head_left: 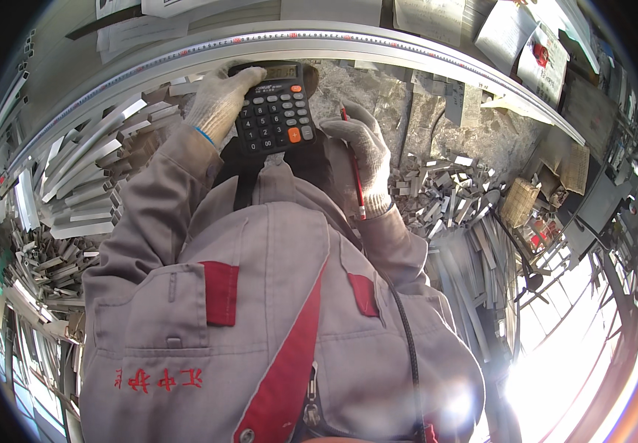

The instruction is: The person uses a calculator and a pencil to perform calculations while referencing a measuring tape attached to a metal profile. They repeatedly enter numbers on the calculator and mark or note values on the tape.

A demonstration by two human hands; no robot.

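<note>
My left hand (pixel 227 96), in a pale knit glove, grips a black calculator (pixel 267 118) at its upper left edge, the thumb lying by the display. The calculator has grey and black keys and a few orange ones, and it faces up toward me. To its right, my gloved right hand (pixel 367 148) is closed around a red pencil (pixel 356 173). The pencil stands nearly upright in the picture, one end above the fingers and the other by the wrist. A small gap separates the right fingers from the calculator's keys.
A long metal rail with a measuring tape (pixel 311 35) curves across the far side. Papers (pixel 430 18) lie beyond it. Cut metal profiles (pixel 90 170) are heaped at the left, offcuts (pixel 444 192) at the right. A wicker basket (pixel 520 201) stands further right.
</note>
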